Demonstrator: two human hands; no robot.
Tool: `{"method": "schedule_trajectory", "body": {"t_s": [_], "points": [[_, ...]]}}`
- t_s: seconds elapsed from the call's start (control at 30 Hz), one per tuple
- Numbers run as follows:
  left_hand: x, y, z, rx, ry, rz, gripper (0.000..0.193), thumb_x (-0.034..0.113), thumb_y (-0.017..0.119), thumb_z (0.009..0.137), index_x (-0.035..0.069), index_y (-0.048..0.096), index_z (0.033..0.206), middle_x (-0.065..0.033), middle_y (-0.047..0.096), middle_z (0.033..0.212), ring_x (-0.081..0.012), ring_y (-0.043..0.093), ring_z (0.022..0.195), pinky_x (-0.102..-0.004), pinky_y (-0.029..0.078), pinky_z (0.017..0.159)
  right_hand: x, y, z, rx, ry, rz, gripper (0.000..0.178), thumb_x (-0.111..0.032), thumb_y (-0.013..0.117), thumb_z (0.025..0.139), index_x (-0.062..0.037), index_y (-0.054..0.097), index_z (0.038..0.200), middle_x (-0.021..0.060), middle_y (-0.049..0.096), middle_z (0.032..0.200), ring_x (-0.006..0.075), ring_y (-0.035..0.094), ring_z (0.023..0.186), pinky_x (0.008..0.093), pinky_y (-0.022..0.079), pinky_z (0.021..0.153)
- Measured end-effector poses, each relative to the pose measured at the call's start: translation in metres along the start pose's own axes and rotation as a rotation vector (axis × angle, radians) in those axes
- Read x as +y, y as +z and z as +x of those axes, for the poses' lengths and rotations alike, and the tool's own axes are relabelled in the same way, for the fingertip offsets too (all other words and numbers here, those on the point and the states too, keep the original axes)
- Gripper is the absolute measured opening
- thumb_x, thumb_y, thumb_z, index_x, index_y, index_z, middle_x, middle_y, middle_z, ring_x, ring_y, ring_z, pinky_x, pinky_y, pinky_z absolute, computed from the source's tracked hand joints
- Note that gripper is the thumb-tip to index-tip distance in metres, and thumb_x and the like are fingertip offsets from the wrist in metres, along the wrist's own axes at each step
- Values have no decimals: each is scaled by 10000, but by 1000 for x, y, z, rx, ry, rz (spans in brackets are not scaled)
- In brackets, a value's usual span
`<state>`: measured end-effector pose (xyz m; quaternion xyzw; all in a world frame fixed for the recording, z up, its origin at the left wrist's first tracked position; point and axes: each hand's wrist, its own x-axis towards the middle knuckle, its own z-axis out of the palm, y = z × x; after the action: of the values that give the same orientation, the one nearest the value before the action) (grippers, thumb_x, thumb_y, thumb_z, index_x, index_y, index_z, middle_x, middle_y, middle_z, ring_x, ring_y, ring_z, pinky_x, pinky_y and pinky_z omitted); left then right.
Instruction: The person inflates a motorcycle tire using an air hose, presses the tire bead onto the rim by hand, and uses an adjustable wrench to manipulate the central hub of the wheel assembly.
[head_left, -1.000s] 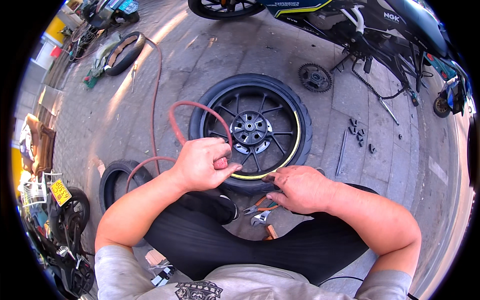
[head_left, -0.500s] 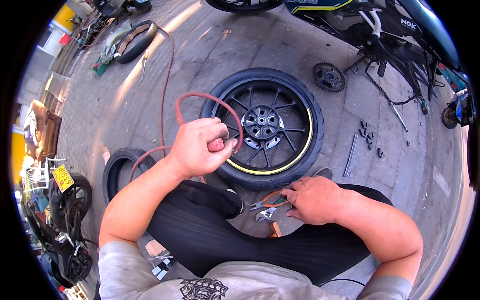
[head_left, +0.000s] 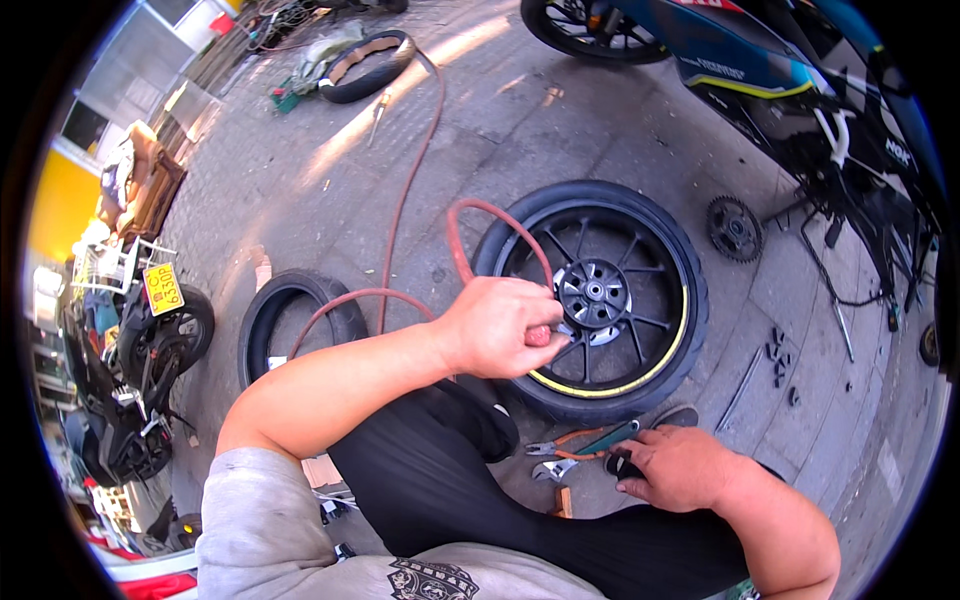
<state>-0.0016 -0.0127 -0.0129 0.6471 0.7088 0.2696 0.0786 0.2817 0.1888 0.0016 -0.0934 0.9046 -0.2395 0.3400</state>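
My left hand (head_left: 500, 325) is closed around the end of a red rubber hose (head_left: 460, 240) and hovers over the left side of a black spoked wheel (head_left: 655, 320) with its tyre on, which lies flat. The hose loops up from my fist. My right hand (head_left: 680, 468) is low by my shoe (head_left: 682, 415), fingers apart, beside orange-handled pliers (head_left: 580, 434) and a teal-handled tool (head_left: 612, 437). An adjustable wrench (head_left: 553, 469) lies just below the pliers. My fingertips partly cover the tool ends, so contact there is unclear.
A loose tyre (head_left: 345, 300) lies at left, another (head_left: 370, 92) farther back. At right are a sprocket carrier (head_left: 735, 228), several small black blocks (head_left: 777, 355), a long metal bar (head_left: 738, 390) and a motorcycle (head_left: 770, 80). Another motorcycle (head_left: 165, 330) stands at far left.
The view has swung, shifting the scene right and down. My left hand with the hose is slightly nearer the wheel hub. My right hand has drawn back from the pliers, uncovering the teal handle.
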Motion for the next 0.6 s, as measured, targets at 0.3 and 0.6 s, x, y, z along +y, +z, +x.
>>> {"method": "schedule_trajectory", "body": {"t_s": [0.3, 0.6], "points": [[-2, 5, -5, -15, -37, 24, 266, 272, 866, 885, 78, 689, 844, -86, 634, 789, -344, 707, 779, -466, 557, 663, -2, -6, 2, -75, 0, -14, 649, -527, 594, 1113, -57, 635, 1558, 213, 750, 1341, 423, 705, 1283, 489, 571, 1109], [-2, 8, -6, -4, -42, 24, 249, 290, 858, 894, 95, 706, 860, -72, 635, 787, -333, 709, 784, -464, 562, 673, 0, -3, 4, -83, 4, -36, 642, -529, 602, 1110, -55, 641, 1541, 226, 758, 1291, 426, 721, 1242, 487, 584, 1078]]}}
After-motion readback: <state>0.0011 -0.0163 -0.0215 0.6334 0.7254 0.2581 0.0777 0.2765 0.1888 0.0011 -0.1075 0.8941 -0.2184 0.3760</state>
